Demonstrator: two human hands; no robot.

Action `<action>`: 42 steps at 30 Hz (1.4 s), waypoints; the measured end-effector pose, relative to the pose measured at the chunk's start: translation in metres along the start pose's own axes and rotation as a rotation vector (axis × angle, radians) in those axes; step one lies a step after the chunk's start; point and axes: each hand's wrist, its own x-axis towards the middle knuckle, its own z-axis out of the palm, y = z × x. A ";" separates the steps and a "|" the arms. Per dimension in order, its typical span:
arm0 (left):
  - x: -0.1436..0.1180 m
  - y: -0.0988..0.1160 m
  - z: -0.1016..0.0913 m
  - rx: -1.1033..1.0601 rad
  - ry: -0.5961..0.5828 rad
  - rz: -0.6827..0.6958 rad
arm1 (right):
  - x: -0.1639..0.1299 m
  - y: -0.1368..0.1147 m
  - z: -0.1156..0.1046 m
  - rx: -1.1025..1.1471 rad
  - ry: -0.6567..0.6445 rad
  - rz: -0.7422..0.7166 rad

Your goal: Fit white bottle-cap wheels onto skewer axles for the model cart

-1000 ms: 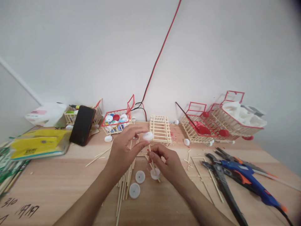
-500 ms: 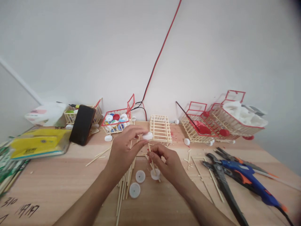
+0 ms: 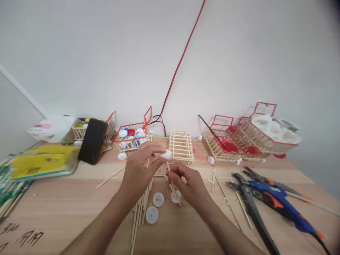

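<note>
Nearest the camera, on the pale wooden surface [image 3: 66, 209], two flat white plastic bottle caps [image 3: 152, 214] lie beside a loose bundle of thin wooden sticks [image 3: 140, 209]. Just above them the right hand [image 3: 190, 186] is closed in a pinch on a thin wooden skewer [image 3: 171, 180], whose lower end sits in a third white cap [image 3: 176, 196] resting on the surface. The left hand [image 3: 139, 170] is closed around a small white cap [image 3: 166, 154], pinched by its rim between thumb and fingertips, right at the skewer's upper tip.

Judging by its look, the skewer is very light, stiff but easy to snap, so it is best held low and close to the end being worked. The cap seems light, hard and a little slippery; its rim gives the surest hold.

Farther right lie black pliers [image 3: 251, 205] and a blue glue gun [image 3: 278, 203]. Against the wall stand a bare stick-built basket frame [image 3: 181, 145], a red-trimmed stick basket of coloured caps [image 3: 131, 136], and red-trimmed stick carts [image 3: 244, 136].
</note>
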 end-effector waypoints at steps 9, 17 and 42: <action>-0.001 0.001 0.003 -0.024 0.011 -0.072 | 0.001 0.000 0.000 -0.021 -0.001 0.000; -0.003 0.003 0.004 -0.101 0.030 -0.182 | 0.000 -0.001 -0.001 -0.014 -0.004 -0.009; -0.002 -0.008 0.002 -0.595 -0.144 -0.342 | -0.003 -0.001 0.000 -0.027 -0.044 -0.021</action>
